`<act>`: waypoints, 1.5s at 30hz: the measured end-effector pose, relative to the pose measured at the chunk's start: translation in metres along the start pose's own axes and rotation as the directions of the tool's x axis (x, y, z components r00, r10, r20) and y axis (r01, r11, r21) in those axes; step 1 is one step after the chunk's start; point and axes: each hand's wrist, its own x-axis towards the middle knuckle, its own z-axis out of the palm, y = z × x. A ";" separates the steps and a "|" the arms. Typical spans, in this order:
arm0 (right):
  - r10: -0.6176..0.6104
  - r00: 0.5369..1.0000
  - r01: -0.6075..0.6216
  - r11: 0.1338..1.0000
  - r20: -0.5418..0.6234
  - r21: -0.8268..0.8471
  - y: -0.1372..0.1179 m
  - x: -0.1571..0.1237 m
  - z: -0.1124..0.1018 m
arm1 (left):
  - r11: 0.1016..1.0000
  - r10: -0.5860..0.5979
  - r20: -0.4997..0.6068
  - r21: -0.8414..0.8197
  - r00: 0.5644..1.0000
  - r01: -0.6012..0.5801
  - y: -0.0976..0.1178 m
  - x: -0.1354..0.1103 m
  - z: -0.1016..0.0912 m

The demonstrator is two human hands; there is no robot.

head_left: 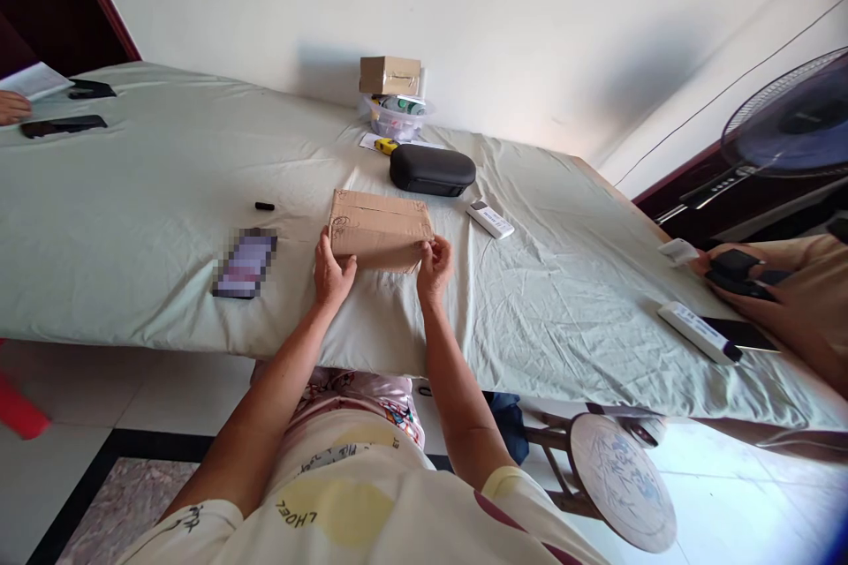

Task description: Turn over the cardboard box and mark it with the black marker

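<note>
A brown cardboard box lies on the table's pale green cloth, near the front edge. My left hand grips its near left corner, fingers curled against the side. At the box's near right corner, my right hand is closed on the edge. Both forearms reach up from below the table edge.
A phone lies left of the box, a small black item beyond it. Behind the box are a black case, a white remote, a plastic tub with a small box on top. Another person's hands hold a dark device at right; a fan stands there.
</note>
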 end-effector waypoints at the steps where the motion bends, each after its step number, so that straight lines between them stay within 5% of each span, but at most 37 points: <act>1: 0.043 0.999 -0.043 0.999 0.034 0.021 0.006 -0.001 0.001 | 1.000 -0.014 -0.004 0.010 1.000 0.015 -0.002 0.000 0.000; 8: 0.151 0.959 -0.112 0.980 0.241 -0.167 0.028 -0.010 0.007 | 0.971 -0.212 0.004 0.112 0.977 0.210 -0.011 0.008 -0.003; 13: 0.165 0.931 -0.054 0.943 0.324 -0.328 0.025 -0.015 0.009 | 0.977 -0.168 -0.001 0.130 0.986 0.167 -0.014 0.012 -0.005; 18: 0.203 0.917 -0.076 0.934 0.343 -0.349 0.025 -0.014 0.010 | 0.985 -0.113 -0.039 0.125 0.993 0.117 -0.018 0.012 -0.004; 34: 0.178 0.941 -0.062 0.927 0.289 -0.369 0.037 -0.015 0.015 | 0.979 -0.193 0.054 0.081 0.980 0.188 -0.018 0.015 -0.007; 45: 0.173 0.949 -0.087 0.948 0.264 -0.305 0.036 -0.014 0.016 | 0.989 -0.144 -0.044 0.009 0.989 0.145 -0.023 0.012 -0.004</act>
